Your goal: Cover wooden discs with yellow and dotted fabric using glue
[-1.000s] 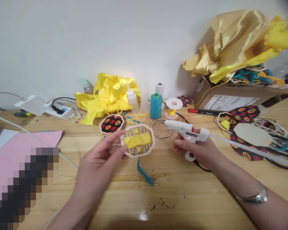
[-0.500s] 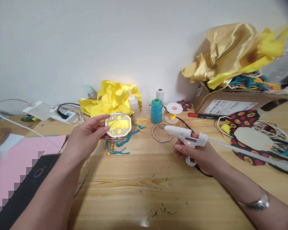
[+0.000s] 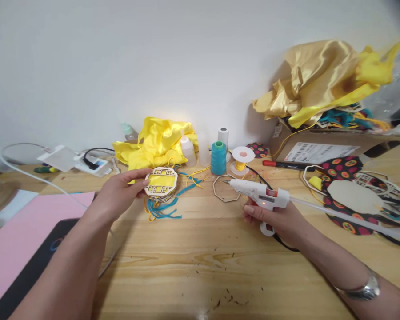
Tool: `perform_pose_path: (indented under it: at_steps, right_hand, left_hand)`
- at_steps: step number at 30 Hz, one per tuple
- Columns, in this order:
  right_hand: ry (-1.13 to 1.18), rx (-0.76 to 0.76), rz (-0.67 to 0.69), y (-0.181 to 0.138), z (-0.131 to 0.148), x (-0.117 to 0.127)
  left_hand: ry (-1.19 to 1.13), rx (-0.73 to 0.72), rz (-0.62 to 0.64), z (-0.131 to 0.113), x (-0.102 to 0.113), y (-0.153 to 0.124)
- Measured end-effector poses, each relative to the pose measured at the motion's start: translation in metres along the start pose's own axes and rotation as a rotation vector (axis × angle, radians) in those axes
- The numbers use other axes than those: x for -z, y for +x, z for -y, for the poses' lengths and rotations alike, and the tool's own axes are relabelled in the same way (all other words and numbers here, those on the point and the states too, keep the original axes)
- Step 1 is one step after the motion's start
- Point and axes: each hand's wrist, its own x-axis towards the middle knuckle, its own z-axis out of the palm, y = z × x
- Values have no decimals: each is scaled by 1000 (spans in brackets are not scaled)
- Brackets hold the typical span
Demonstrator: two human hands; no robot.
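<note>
My left hand [image 3: 122,191] pinches the left edge of a pale wooden lattice frame [image 3: 169,172] with yellow fabric showing through its middle. Blue and yellow cords [image 3: 165,211] lie on the table just below it. In my right hand [image 3: 270,215] is a white hot glue gun [image 3: 253,189], its fingers wrapped round the handle. An orange light glows on its side and a long clear glue stick [image 3: 323,210] sticks out of its back. The nozzle points left, over a thin octagonal wooden ring [image 3: 214,189].
Behind stand a blue thread cone [image 3: 218,160], a yellow thread spool [image 3: 242,154], a white bottle [image 3: 188,151] and crumpled yellow satin [image 3: 163,138]. At right are a cardboard box [image 3: 320,149], a red-capped marker [image 3: 286,164] and patterned fabric pieces [image 3: 343,171]. A black phone [image 3: 46,255] lies on pink paper [image 3: 30,235].
My left hand has shifted slightly left and down with the lattice frame, which now tilts flatter. The glue gun stays in my right hand, and the view has dipped a little.
</note>
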Motion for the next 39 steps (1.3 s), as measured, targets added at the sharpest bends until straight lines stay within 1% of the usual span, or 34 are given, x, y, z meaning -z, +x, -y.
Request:
perform_pose_path:
  at_steps: [3, 7, 11, 17, 21, 23, 25, 28, 32, 39]
  right_hand:
    - [-20, -1, -9, 0, 1, 0]
    - [-53, -10, 14, 0, 4, 1]
    - [-51, -9, 29, 0, 5, 1]
    - [-34, -10, 0, 0, 2, 1]
    - [-43, -21, 7, 0, 3, 1]
    - [-41, -18, 0, 0, 2, 1]
    - [-39, -12, 8, 0, 2, 2]
    - [-25, -6, 22, 0, 1, 2]
    - [-7, -24, 14, 0, 0, 2]
    - [0, -45, 4, 0, 0, 1]
  left_hand:
    - [135, -13, -54, -4, 0, -3]
    - [290, -62, -98, -4, -1, -3]
    - [410, -89, -116, -2, -2, -2]
    - [530, -120, -136, 1, -6, -5]
    - [564, -124, -217, 1, -19, -8]
    - [605, -184, -203, -1, -27, -9]
    - [626, -159, -162, -3, -35, -10]
    - [603, -103, -148, -5, -43, -11]
    - [541, -105, -150, -2, -46, -10]
    - [525, -134, -167, 4, -47, -10]
